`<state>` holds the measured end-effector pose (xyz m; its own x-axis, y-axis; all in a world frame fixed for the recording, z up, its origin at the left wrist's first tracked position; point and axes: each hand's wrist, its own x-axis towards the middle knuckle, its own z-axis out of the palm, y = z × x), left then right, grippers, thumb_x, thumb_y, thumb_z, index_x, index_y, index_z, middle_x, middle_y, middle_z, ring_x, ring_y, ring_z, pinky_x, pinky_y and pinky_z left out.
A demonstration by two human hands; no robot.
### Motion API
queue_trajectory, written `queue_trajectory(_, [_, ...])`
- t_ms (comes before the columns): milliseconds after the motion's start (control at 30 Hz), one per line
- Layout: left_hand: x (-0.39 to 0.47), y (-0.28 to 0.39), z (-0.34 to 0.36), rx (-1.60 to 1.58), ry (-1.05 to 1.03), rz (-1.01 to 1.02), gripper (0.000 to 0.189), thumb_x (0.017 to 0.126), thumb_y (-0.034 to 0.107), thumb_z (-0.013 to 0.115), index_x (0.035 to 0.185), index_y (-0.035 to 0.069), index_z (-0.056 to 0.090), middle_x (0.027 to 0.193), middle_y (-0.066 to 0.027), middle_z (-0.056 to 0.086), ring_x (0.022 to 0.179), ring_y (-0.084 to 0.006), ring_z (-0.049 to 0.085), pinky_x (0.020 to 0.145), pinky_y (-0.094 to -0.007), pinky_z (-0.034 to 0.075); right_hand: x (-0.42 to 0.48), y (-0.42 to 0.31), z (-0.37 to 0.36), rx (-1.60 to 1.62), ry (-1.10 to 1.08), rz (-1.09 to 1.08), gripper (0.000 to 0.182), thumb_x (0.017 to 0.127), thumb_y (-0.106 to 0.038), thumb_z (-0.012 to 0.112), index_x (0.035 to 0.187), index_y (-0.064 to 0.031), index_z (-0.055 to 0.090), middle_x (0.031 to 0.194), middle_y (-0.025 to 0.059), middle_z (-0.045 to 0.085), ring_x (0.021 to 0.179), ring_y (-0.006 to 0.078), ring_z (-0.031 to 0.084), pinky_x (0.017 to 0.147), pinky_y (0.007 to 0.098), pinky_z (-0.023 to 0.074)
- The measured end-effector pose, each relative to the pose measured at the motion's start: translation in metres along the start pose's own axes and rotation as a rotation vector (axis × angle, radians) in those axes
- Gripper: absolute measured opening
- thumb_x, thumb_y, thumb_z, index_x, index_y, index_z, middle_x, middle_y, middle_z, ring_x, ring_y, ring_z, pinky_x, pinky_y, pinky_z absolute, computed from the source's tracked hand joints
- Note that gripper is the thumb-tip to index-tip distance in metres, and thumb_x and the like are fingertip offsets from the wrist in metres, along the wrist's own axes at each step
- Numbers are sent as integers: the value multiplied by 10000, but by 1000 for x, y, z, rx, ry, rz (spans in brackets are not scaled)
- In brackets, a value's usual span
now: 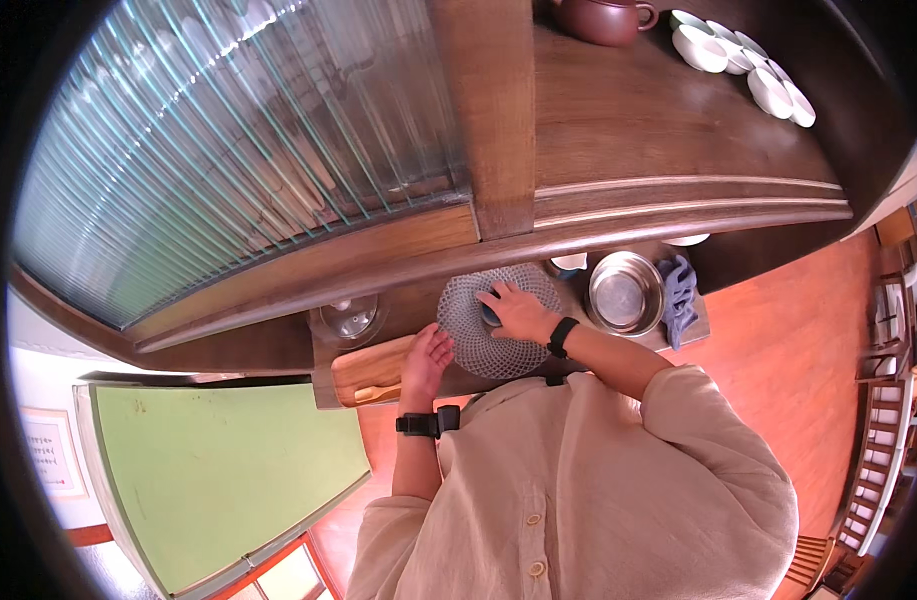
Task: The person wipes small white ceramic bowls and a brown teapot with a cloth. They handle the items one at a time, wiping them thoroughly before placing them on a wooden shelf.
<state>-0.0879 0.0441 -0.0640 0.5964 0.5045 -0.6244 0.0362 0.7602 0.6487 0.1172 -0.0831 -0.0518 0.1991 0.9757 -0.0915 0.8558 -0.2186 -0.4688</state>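
Observation:
A round grey openwork mat lies on the wooden counter before me. My right hand reaches over its middle and grips a small dark blue object, mostly covered by the fingers. Just left of the mat, my left hand is raised palm up with nothing in it. Beneath that hand is a wooden tray holding a light wooden scoop. A glass lid sits behind the tray. To the right of the mat stand a white-and-dark cup, a round steel bowl and a crumpled blue-grey cloth.
A dark wooden cabinet with a ribbed glass door overhangs the counter's back. Its shelf carries a brown clay teapot and several small white cups. A green panel stands at left; chairs are far right.

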Motion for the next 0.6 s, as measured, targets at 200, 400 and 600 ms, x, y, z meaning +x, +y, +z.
queue_trajectory(200, [9,-3,1,19,-8,-7,334,907,296,528,1183,107,519,1006,-45,608,932,-193,581,777,-329,469,-8,7,-4,92,270,-34,403,717,-209,704,1077,-75,584,1092,146,525,1061,333,499,884,403,454])
queue_trajectory(400, [9,0,16,21,-24,-14,316,897,287,553,1156,107,532,993,-44,615,915,-190,588,760,-332,471,-5,18,5,59,311,-86,182,738,-171,662,883,-68,624,903,93,582,937,296,556,822,388,461])
queue_trajectory(600, [9,6,23,20,-46,0,322,880,282,587,1133,88,538,973,-54,618,895,-192,591,756,-326,471,-11,20,-21,182,405,-53,184,742,-166,659,881,-52,616,843,109,590,864,298,579,785,388,469])
